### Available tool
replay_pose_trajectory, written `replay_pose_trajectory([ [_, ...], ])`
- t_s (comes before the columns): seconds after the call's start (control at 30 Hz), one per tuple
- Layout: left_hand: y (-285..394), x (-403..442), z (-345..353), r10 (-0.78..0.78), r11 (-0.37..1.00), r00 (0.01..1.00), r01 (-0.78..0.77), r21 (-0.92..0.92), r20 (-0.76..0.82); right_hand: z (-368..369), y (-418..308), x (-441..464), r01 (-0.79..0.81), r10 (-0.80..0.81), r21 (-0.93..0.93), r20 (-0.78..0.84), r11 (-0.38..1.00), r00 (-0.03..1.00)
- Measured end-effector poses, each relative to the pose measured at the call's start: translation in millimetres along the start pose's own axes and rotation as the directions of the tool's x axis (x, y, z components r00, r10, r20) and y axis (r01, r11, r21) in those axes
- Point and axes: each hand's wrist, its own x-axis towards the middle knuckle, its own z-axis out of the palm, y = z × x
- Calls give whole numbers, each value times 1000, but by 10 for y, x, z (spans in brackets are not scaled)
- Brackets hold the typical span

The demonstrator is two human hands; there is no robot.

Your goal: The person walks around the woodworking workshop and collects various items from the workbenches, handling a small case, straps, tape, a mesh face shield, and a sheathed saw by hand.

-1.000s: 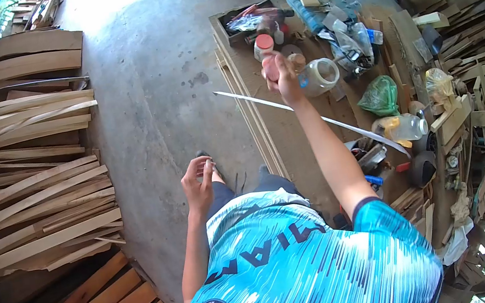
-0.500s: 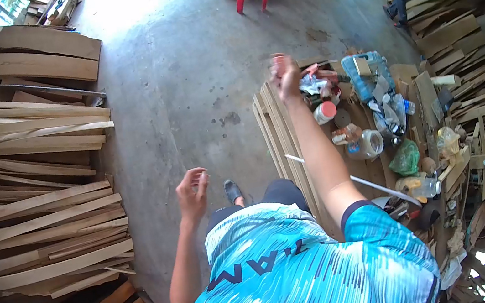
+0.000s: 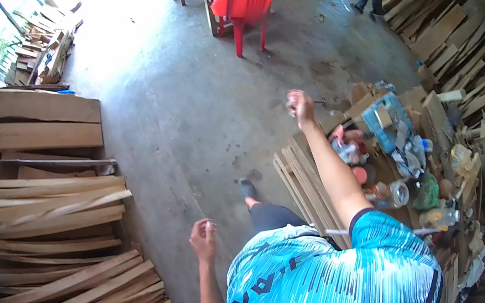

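Right hand [image 3: 304, 110]: closed round a pink thing [image 3: 293, 99], blurred to me, well short of the chair [image 3: 246, 4].
Left hand [image 3: 204, 240]: half curled, farther from the chair; grip, I can't tell.
Hold: the present step, I judge; calls for steadiness.

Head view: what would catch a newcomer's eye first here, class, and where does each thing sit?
Likely first is the red chair, bright against the grey floor near the top middle. Next comes the blue patterned shirt filling the bottom, its wearer's right hand raised around a small reddish thing, blurred. Curved boards pile up along the left side.
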Motion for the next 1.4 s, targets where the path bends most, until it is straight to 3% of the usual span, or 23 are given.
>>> replay_pose_trajectory([
  [0.03,107,160,31,-12,999,1000,11,41,8,151,-7,212,-1,16,139,-109,990,994],
  [0.13,431,689,73,-49,996,998,47,78,29,505,68,618,47,-1,-284,159,958,987],
  [0.17,517,910,87,-40,996,999,37,79,36,654,54,835,134,-117,-233,86,963,989],
  [0.27,779,1517,8,55,989,998,-52,135,-15,1165,-125,1327,219,-186,-312,132,925,974],
  [0.3,839,1715,-24,105,983,994,-98,158,-34,1344,-245,1440,251,-146,-432,263,866,954],
  [0.4,808,2261,-172,81,995,993,-75,66,-84,1804,-390,2031,267,-276,-150,-46,952,960],
  [0.43,818,2422,-222,60,995,994,-52,89,-94,1951,-399,2161,281,-262,-310,100,908,960],
  [0.53,600,2962,-389,48,998,996,-45,33,-79,2360,-432,2557,306,-293,-158,102,939,951],
  [0.57,529,3150,-452,17,1000,997,-15,24,-79,2482,-431,2707,259,-257,6,-122,966,959],
  [0.67,415,3759,-709,-18,997,999,21,69,-44,2917,-362,2778,287,-207,-389,235,876,950],
  [0.7,434,3986,-806,-39,998,999,40,47,-24,3048,-296,2863,313,-292,-219,121,924,949],
  [0.8,548,4686,-1191,48,991,999,-50,128,22,3362,-103,3009,282,-295,-292,-2,914,955],
  [0.83,591,4921,-1388,85,983,996,-90,160,38,3533,-132,2924,209,-158,-428,153,879,976],
  [0.93,818,5741,-1738,203,959,977,-212,186,65,3779,-84,3137,284,-310,-165,-162,944,937],
  [0.97,938,5973,-1885,241,950,967,-252,185,79,3818,-43,3186,283,-301,-348,3,894,954],
  [1.07,1325,6612,-2160,292,930,956,-287,232,12,4075,-81,3331,262,-295,-360,-37,895,955],
  [1.1,1401,6794,-2202,292,934,956,-282,217,-12,4132,-58,3429,271,-296,-159,-171,949,940],
  [1.2,1464,7242,-2244,271,950,961,-259,173,-48,4221,42,3719,137,-70,-484,153,864,986],
  [1.23,1377,7373,-2207,259,956,965,-250,153,-48,4321,118,3887,224,-210,-355,79,908,975],
  [1.33,1048,7698,-2006,138,984,990,-133,121,-34,4520,162,4438,320,-424,-399,-206,859,882],
  [1.37,820,7780,-1947,84,989,996,-81,125,-15,4569,185,4597,266,-288,-424,13,866,958],
  [1.4,606,7830,-1911,28,991,1000,-28,131,2,4656,178,4750,248,-281,-396,-28,884,959],
])
